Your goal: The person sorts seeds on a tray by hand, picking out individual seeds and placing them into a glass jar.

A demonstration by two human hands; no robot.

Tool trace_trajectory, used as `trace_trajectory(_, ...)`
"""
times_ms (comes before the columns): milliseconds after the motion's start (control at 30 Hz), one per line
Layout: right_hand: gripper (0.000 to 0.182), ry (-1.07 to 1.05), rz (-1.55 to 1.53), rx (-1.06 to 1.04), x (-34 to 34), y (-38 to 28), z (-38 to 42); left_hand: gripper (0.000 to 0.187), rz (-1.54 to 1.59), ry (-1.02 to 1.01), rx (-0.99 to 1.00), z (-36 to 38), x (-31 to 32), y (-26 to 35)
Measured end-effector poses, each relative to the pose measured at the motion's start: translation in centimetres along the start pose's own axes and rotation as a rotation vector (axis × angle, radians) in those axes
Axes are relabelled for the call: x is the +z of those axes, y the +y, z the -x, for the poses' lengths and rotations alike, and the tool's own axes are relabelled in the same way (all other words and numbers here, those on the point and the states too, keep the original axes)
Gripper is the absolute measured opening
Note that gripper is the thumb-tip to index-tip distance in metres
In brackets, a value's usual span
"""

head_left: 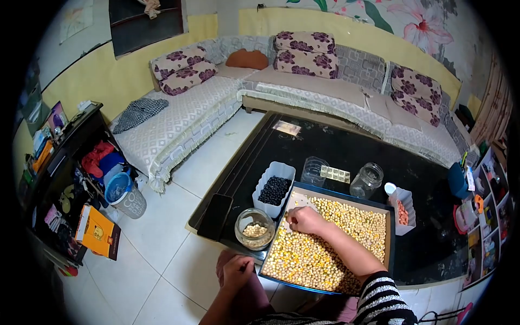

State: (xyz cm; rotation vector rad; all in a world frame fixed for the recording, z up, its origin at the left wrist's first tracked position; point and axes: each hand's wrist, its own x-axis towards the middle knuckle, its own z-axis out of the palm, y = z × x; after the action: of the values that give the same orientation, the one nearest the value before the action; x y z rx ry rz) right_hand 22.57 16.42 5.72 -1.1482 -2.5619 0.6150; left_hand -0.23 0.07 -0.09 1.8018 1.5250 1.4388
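A shallow blue-edged box (pixel 391 238) holds a wide layer of pale round beans (pixel 325 254), with yellow kernels mixed in. My right hand (pixel 304 220) is at its upper left corner, fingers curled down and pressed together; what they hold, if anything, is hidden. Over my left knee, my left hand (pixel 236 272) rests with its fingers curled in, below a glass jar (pixel 254 229) partly filled with pale beans. A clear ribbed container (pixel 261 201) of black beans (pixel 275 190) stands left of the box. On the right, another container (pixel 410 219) has reddish peanuts (pixel 402 213).
On the black table (pixel 433 254) are a dark phone (pixel 216 216), two glass jars (pixel 367 181), a segmented pale strip (pixel 335 174) and a white lid (pixel 390 188). A sofa (pixel 314 89) lies beyond. Shelves (pixel 485 211) stand right; a bucket (pixel 129 197) stands left.
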Motion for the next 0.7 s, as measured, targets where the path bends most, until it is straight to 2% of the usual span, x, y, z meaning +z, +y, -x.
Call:
trace_trajectory(67, 0.009, 0.162, -0.137, 0.008, -0.9, -0.1, 0.1, 0.007, 0.003, 0.013, 0.004, 0.0, 0.1, 0.0)
trace_trajectory(100, 0.009, 0.134, -0.19, 0.133, -2.3, -1.3, 0.2, 0.007, 0.005, 0.017, 0.002, -0.1, 0.2, 0.0)
trace_trajectory(133, 0.009, 0.131, -0.189, 0.135, -3.0, -1.8, 0.0, 0.007, -0.011, 0.019, 0.02, -0.1, 0.1, 0.1)
trace_trajectory(200, 0.009, 0.181, -0.415, 0.141, -4.1, -2.7, -0.4, 0.007, -0.029, 0.018, 0.04, -0.1, 0.1, 0.2)
trace_trajectory(333, 0.01, 0.171, -0.619, 0.005, -5.9, -7.2, -1.0, 0.007, -0.015, 0.011, 0.023, -0.1, 0.0, 0.1)
trace_trajectory(400, 0.008, 0.164, -0.491, -0.159, -5.6, -9.2, -1.4, 0.007, -0.01, 0.004, 0.009, -0.1, 0.1, 0.1)
trace_trajectory(467, 0.009, 0.125, -0.379, -0.217, -4.6, -9.5, -1.7, 0.007, -0.004, 0.003, -0.008, 0.0, 0.1, -0.1)
trace_trajectory(533, 0.009, 0.13, -0.365, -0.192, -4.7, -9.2, -1.5, 0.007, -0.014, -0.003, 0.003, -0.1, -0.1, 0.0)
trace_trajectory(600, 0.008, 0.363, -0.445, -0.113, -4.0, -6.7, -1.5, 0.007, -0.02, -0.005, 0.007, 0.0, 0.0, 0.1)
trace_trajectory(700, 0.008, 0.498, -0.447, 0.08, -4.2, -2.6, -1.5, 0.007, -0.018, 0.008, 0.024, -0.1, 0.1, 0.2)
